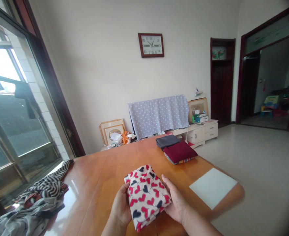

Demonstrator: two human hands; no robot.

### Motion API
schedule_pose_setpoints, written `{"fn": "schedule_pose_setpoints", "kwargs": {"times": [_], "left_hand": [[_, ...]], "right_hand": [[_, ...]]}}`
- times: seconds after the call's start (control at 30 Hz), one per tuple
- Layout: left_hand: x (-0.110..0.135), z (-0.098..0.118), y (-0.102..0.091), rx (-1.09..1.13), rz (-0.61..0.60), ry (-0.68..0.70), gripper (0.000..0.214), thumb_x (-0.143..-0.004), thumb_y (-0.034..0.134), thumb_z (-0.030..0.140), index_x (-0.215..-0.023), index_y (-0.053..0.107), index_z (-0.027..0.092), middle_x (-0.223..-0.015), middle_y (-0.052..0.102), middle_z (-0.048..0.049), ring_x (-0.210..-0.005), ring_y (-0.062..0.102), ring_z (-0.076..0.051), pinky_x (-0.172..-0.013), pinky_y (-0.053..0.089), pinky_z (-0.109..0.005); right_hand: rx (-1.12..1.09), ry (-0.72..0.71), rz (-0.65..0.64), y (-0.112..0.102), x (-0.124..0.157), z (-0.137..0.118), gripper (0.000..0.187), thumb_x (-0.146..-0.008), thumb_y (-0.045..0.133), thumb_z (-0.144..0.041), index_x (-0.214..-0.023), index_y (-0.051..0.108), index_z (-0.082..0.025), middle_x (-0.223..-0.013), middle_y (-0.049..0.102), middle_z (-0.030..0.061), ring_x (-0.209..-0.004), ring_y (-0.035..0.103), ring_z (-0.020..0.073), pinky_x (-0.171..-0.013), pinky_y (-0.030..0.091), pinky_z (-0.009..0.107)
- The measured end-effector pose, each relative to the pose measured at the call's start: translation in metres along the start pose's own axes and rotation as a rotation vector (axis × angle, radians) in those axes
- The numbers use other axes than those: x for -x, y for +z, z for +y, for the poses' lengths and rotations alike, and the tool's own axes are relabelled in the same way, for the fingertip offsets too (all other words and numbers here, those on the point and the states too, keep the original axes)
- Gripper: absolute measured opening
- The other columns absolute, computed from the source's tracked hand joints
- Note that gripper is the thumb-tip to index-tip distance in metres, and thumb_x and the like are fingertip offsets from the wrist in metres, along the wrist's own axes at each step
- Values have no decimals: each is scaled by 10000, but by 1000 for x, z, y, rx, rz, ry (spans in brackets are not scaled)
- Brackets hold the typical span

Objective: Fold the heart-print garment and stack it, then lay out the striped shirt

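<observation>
Held between two bare hands, a folded cloth (pixel 146 196) is seen closest to the camera. Its left side is cupped by the left hand (pixel 121 206), with the fingers curled beneath the edge and the thumb laid over the top. Its right side is pressed by the right hand (pixel 176 203), which is opened wider, with the fingers spread along the fabric. The cloth is thus grasped from both sides rather than released. Soft, thick folds are formed into a rounded rectangular bundle, and white cotton-like fabric printed with red and navy hearts is shown. Whether its lower edge touches the wooden table (pixel 97 183) cannot be told. The glossy orange-brown tabletop is spread beneath the hands. A heap of crumpled clothes (pixel 33 203), striped and grey, is piled at its left edge beside the window (pixel 19 108). Farther ahead, a dark red folded cloth (pixel 180 151) is stacked on a striped layer, with a grey folded cloth (pixel 167 141) just beside it. A white square sheet (pixel 213 187) is laid on the table's right corner. Beyond the table, a polka-dot cloth (pixel 158 116) is draped near a low cabinet (pixel 195 134), and a wall clock (pixel 151 45) is hung above.
</observation>
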State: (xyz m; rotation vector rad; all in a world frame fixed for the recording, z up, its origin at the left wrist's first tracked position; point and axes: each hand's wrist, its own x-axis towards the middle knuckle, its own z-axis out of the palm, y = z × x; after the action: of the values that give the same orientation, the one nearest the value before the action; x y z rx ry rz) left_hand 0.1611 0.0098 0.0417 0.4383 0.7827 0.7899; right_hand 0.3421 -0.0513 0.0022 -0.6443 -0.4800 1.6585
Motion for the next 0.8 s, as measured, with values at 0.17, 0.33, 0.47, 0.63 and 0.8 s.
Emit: {"fn": "schedule_pose_setpoints", "kwargs": {"times": [0.17, 0.33, 0.47, 0.63, 0.8], "left_hand": [[-4, -9, -17, 31, 149, 7, 371, -895, 574, 277, -1233, 594, 124, -1057, 777, -143, -1000, 757, -308, -961, 572, -474], [1, -10, -18, 19, 87, 1, 386, -906, 586, 317, -1242, 609, 129, -1139, 766, -155, -1061, 742, -314, -974, 571, -467], [-2, -10, -21, -20, 110, 4, 374, -886, 639, 333, -1201, 618, 132, -1100, 774, -153, -1029, 750, -319, -955, 578, -464], [-13, -12, -15, -37, 71, 39, 301, -903, 617, 332, -1144, 638, 153, -1093, 773, -132, -1013, 752, -298, -938, 586, -436], [-25, -20, 14, -108, 60, -9, 313, -889, 631, 295, -1151, 644, 124, -1107, 765, -140, -967, 754, -281, -927, 592, -422]], "right_hand": [[174, -61, 124, -18, -9, 7, 262, -743, 695, -244, -986, 711, -149, -990, 793, 114, -841, 734, 230, -745, 535, 309], [260, -63, 179, -13, -10, 10, 336, -650, 659, -145, -982, 705, -145, -874, 778, 83, -718, 698, 184, -676, 500, 277], [274, -60, 206, -11, -11, 11, 307, -646, 660, -162, -951, 693, -150, -829, 763, 77, -710, 698, 196, -692, 510, 301], [265, -112, 213, -19, -10, 1, 292, -657, 678, -198, -946, 693, -160, -804, 757, 61, -714, 701, 204, -717, 526, 318], [297, -156, 240, -33, -2, -34, 379, -649, 670, -182, -1024, 713, -150, -919, 789, 97, -811, 734, 236, -739, 537, 319]]}}
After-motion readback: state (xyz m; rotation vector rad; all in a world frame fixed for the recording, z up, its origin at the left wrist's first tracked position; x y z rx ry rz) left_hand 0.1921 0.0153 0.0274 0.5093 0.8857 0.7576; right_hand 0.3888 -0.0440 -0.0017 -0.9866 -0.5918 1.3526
